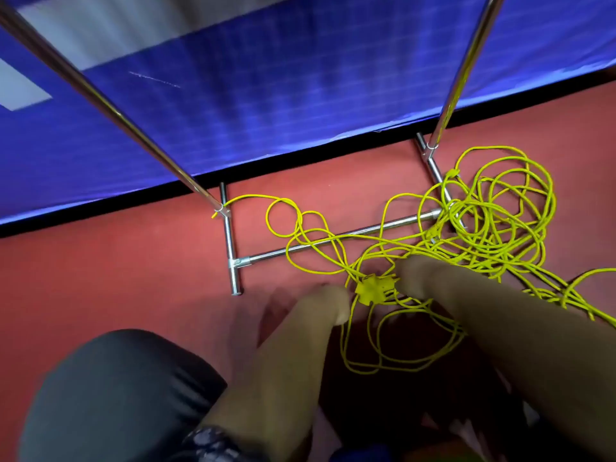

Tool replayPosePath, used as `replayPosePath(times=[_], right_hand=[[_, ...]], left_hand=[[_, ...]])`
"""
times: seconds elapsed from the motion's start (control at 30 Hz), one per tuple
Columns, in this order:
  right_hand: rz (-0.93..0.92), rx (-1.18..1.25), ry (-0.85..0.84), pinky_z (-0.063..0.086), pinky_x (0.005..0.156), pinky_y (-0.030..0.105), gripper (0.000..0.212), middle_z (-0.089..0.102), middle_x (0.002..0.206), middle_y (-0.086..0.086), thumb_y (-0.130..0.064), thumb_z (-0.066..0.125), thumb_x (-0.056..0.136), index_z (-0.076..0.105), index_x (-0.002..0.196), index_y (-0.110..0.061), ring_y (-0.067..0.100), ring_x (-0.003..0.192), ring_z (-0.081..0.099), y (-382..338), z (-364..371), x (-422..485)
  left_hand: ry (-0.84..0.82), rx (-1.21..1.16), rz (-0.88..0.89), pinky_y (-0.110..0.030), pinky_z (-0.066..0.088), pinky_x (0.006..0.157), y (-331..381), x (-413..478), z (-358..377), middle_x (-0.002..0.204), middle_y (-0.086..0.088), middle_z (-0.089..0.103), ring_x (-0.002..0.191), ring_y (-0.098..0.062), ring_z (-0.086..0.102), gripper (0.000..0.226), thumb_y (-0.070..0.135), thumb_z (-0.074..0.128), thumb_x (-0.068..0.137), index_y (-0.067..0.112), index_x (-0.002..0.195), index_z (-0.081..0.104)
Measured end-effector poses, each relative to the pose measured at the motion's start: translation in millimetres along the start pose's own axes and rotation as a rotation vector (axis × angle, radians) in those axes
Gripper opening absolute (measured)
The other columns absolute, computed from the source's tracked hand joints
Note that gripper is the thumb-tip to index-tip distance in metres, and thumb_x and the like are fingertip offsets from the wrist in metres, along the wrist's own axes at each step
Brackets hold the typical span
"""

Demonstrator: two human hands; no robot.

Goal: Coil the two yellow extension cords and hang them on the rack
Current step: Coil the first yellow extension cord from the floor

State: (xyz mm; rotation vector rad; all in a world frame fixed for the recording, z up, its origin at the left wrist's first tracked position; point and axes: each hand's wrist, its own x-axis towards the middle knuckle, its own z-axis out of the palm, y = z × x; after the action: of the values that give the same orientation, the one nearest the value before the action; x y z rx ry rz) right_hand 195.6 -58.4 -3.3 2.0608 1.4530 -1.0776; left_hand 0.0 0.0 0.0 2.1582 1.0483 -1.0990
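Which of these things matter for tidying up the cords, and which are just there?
For the job: yellow cords, yellow plug block, metal rack, left hand, right hand.
Just there: blue banner, red floor, dark trouser knee.

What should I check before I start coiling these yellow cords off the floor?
1. Socket end within reach: ok; the yellow socket block lies between the left hand and right hand.
2. Grip on it: cannot tell; both hands are blurred.
3. Cords untangled: not ok; the yellow cords lie in a tangled heap.
4. Cords free of the rack: not ok; loops cross its bottom bar.
5. Hanging rail free: cannot tell; it is out of view.
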Motion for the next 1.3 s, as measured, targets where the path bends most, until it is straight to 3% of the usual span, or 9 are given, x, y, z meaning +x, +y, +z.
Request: replayPosePath(times=[0.23, 0.47, 0.6, 0.7, 0.8, 0.9, 1.07, 1.17, 1.3], right_hand=[[0.037, 0.148, 0.075, 0.047, 0.111, 0.044, 0.059, 0.043, 0.152, 0.013, -0.019, 0.061, 0.094, 0.047, 0.152, -0.018, 0.038, 0.139, 0.054, 23, 49, 19], [0.111, 0.084, 0.073, 0.044, 0.112, 0.046, 0.051, 0.049, 0.152, 0.012, -0.028, 0.068, 0.097, 0.05, 0.145, -0.025, 0.038, 0.141, 0.047, 35, 61, 22], [0.086, 0.352, 0.071, 0.053, 0.085, 0.029, 0.035, 0.074, 0.123, 0.012, -0.015, 0.064, 0.096, 0.063, 0.13, -0.02, 0.031, 0.114, 0.071, 31, 54, 19], [-0.038, 0.74, 0.104, 0.045, 0.047, 0.016, 0.018, 0.073, 0.077, 0.007, 0.0, 0.067, 0.091, 0.065, 0.104, -0.013, 0.026, 0.068, 0.069, 24, 37, 16], [-0.073, 0.906, 0.258, 0.051, 0.065, 0.029, 0.018, 0.066, 0.074, 0.002, -0.01, 0.078, 0.087, 0.062, 0.087, -0.019, 0.022, 0.07, 0.061, 32, 14, 14], [-0.007, 0.817, 0.262, 0.056, 0.078, 0.038, 0.028, 0.076, 0.1, 0.008, -0.034, 0.082, 0.086, 0.067, 0.106, -0.021, 0.025, 0.084, 0.07, 53, 6, 6], [0.119, 0.445, 0.072, 0.046, 0.107, 0.037, 0.071, 0.065, 0.142, 0.016, -0.063, 0.063, 0.097, 0.067, 0.136, -0.004, 0.034, 0.133, 0.059, 92, 25, -11], [0.146, 0.371, -0.069, 0.043, 0.114, 0.037, 0.065, 0.059, 0.152, 0.012, -0.055, 0.062, 0.102, 0.062, 0.146, -0.006, 0.031, 0.142, 0.054, 104, 39, -20], [0.093, 0.131, 0.029, 0.049, 0.106, 0.036, 0.039, 0.065, 0.143, 0.018, -0.025, 0.046, 0.111, 0.068, 0.134, -0.004, 0.033, 0.131, 0.061, 105, 41, -19]], left_hand=[[0.117, -0.349, -0.006, -0.045, 0.042, 0.116, 31, 61, 33, 0.165, -0.009, 0.028, 0.144, -0.036, 0.045, 0.082, 0.029, 0.067, 0.093, 0.021, 0.161, 0.024], [0.24, -0.333, -0.004, -0.048, 0.045, 0.112, 59, 84, 47, 0.157, -0.009, 0.031, 0.14, -0.038, 0.045, 0.089, 0.048, 0.082, 0.083, 0.029, 0.155, 0.033], [0.293, -0.191, -0.009, -0.05, 0.038, 0.115, 63, 75, 54, 0.149, -0.013, 0.034, 0.141, -0.038, 0.032, 0.086, 0.082, 0.067, 0.073, 0.048, 0.147, 0.04], [0.392, -0.332, -0.001, -0.045, 0.041, 0.11, 59, 78, 44, 0.134, -0.011, 0.049, 0.129, -0.036, 0.044, 0.062, 0.073, 0.066, 0.08, 0.038, 0.131, 0.056], [0.494, -0.583, 0.099, -0.039, 0.052, 0.093, 52, 77, 15, 0.109, -0.007, 0.067, 0.108, -0.031, 0.065, 0.034, 0.055, 0.064, 0.092, 0.029, 0.114, 0.067], [0.567, -0.794, 0.037, -0.037, 0.053, 0.086, 43, 64, -12, 0.098, -0.005, 0.073, 0.095, -0.027, 0.068, 0.024, 0.041, 0.062, 0.099, 0.02, 0.108, 0.069], [0.676, -0.561, -0.15, -0.04, 0.053, 0.092, 21, 58, -7, 0.113, -0.015, 0.065, 0.103, -0.035, 0.065, 0.026, 0.035, 0.071, 0.091, 0.017, 0.11, 0.067], [0.547, -0.333, -0.18, -0.042, 0.054, 0.097, 30, 45, 1, 0.128, -0.017, 0.063, 0.118, -0.037, 0.063, 0.031, 0.024, 0.064, 0.091, 0.014, 0.12, 0.065], [0.327, -0.179, -0.111, -0.04, 0.052, 0.098, 68, 27, -12, 0.138, -0.02, 0.063, 0.127, -0.036, 0.061, 0.039, 0.024, 0.056, 0.099, 0.003, 0.131, 0.063]])
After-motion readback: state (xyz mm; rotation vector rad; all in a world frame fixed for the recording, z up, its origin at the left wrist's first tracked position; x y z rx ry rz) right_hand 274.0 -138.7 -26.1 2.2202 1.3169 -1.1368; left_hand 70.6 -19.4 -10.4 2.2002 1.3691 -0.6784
